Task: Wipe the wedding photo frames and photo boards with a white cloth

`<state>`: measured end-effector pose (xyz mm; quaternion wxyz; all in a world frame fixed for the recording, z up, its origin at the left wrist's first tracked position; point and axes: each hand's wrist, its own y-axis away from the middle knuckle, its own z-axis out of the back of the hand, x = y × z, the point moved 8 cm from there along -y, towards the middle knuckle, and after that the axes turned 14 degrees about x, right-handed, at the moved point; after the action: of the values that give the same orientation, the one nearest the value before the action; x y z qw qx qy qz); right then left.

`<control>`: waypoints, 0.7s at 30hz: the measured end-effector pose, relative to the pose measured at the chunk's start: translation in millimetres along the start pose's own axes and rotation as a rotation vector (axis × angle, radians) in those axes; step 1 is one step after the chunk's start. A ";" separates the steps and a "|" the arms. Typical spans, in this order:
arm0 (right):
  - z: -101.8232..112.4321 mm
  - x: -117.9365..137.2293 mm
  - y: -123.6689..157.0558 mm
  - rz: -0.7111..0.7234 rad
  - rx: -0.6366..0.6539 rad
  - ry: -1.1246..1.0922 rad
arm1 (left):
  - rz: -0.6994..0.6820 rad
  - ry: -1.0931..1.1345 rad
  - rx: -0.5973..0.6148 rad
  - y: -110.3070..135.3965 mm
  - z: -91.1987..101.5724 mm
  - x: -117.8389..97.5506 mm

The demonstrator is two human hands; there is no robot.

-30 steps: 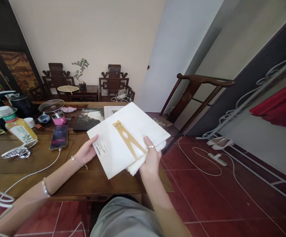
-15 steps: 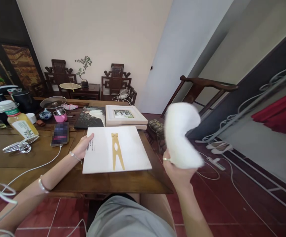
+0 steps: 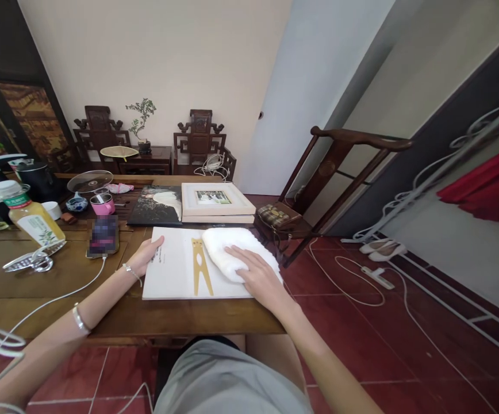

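Note:
A flat white board (image 3: pixel 174 273) with a tan cat-shaped figure printed on it lies on the wooden table (image 3: pixel 60 287) in front of me. My left hand (image 3: pixel 146 256) rests on the board's left edge, fingers bent against it. My right hand (image 3: pixel 256 276) lies flat, fingers stretched out, on a folded white cloth (image 3: pixel 227 253) that sits on the right part of the board.
Behind the board lie a white picture frame (image 3: pixel 215 201) and a dark picture (image 3: pixel 157 206). To the left are a phone (image 3: pixel 103 236) on a white cable, a pink cup (image 3: pixel 103 204), a yellow drink bottle (image 3: pixel 31 221) and a glasses case. A wooden chair (image 3: pixel 340 172) stands at the right.
The board went from held tilted in both hands to flat on the table. My right hand lifted the white cloth up to the right, then brought it down onto the board.

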<state>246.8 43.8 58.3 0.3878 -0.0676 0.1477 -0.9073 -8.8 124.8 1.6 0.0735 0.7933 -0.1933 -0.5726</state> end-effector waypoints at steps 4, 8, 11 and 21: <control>-3.2 -4.3 1.6 0.003 0.003 -0.075 | -0.064 -0.102 -0.007 2.5 -3.0 -6.7; -5.5 -10.0 2.2 -0.023 -0.018 -0.155 | -0.159 -0.411 -0.024 7.9 -2.7 -21.9; -7.3 -13.3 -0.1 -0.032 -0.018 -0.171 | -0.249 -0.658 -0.101 13.9 -0.3 -35.9; -11.2 -17.8 -7.3 -0.015 -0.025 -0.170 | -0.427 -0.960 -0.140 21.9 -8.2 -48.1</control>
<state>251.5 63.9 49.9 0.3911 -0.1503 0.1252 -0.8993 -18.9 122.7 54.1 -0.0888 0.4569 -0.0006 -0.8851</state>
